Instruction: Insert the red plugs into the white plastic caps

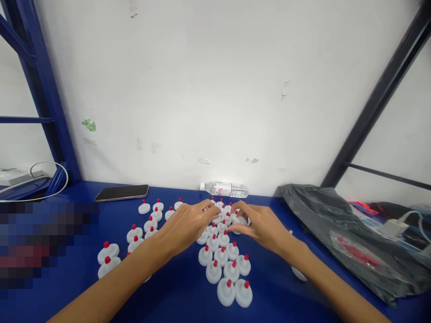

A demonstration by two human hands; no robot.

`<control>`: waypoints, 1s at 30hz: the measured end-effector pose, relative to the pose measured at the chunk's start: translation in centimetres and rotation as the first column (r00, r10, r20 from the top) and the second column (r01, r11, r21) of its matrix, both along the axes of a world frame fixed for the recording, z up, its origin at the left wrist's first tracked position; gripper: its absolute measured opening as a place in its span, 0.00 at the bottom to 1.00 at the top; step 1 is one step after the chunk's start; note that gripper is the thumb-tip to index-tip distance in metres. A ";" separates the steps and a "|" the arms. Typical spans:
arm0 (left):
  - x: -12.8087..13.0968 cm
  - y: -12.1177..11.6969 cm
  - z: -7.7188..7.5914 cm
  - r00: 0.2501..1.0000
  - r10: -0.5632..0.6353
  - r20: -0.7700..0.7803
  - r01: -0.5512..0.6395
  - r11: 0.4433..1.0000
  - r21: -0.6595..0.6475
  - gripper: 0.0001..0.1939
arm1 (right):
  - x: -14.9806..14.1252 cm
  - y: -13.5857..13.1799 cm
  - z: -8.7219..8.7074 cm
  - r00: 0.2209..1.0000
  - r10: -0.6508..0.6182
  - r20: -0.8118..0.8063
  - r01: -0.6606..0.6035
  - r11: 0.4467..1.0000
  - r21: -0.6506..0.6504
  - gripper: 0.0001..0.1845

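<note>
Several white, round, domed caps with red tips (221, 256) stand upright in a cluster at the middle of the blue table. My left hand (190, 222) reaches over the cluster's far left side, its fingers bent and drawn together. White caps show right by its fingertips, but what it pinches, if anything, is hidden. My right hand (257, 224) is on the cluster's far right side, with thumb and fingers curled around a white cap (239, 220). To the left stands another group of red-tipped caps (134, 234), partly covered by my left forearm.
A phone (121, 193) lies at the back left. A clear plastic bottle (225, 189) lies on its side against the wall. At right, a dark grey plastic bag (313, 220) bears a clear packet of red pieces (359, 252). A white object (299, 273) shows beside my right forearm.
</note>
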State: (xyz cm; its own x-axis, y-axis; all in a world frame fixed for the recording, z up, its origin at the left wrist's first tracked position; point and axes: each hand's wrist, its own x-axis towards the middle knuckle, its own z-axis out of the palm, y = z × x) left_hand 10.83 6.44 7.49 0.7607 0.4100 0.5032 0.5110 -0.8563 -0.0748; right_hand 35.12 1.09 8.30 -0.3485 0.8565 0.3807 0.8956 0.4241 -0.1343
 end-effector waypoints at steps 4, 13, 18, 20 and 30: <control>0.5 -0.8 -0.2 0.998 -0.056 -0.011 0.056 0.998 0.016 0.13 | -0.7 -0.5 -1.0 0.997 0.037 0.067 -0.043 0.996 0.084 0.28; 1.2 -1.8 -0.7 0.982 -0.181 0.053 0.182 0.983 -0.024 0.13 | -1.0 -0.8 -1.3 0.991 0.104 0.083 -0.113 0.988 0.108 0.23; 1.5 -2.0 -0.6 0.982 -0.173 0.076 0.173 0.985 0.005 0.12 | -1.0 -0.8 -1.3 0.989 0.127 -0.079 -0.121 0.990 0.072 0.21; 1.5 -1.9 -0.5 0.979 -0.156 0.130 0.156 0.988 0.009 0.13 | -1.1 -0.8 -1.1 0.964 0.161 -0.210 -0.153 0.987 0.053 0.22; 1.2 -1.3 -0.4 0.959 -0.011 0.282 0.019 0.999 -0.026 0.12 | -0.9 -0.4 -1.6 0.918 0.270 -0.291 -0.179 0.936 0.304 0.24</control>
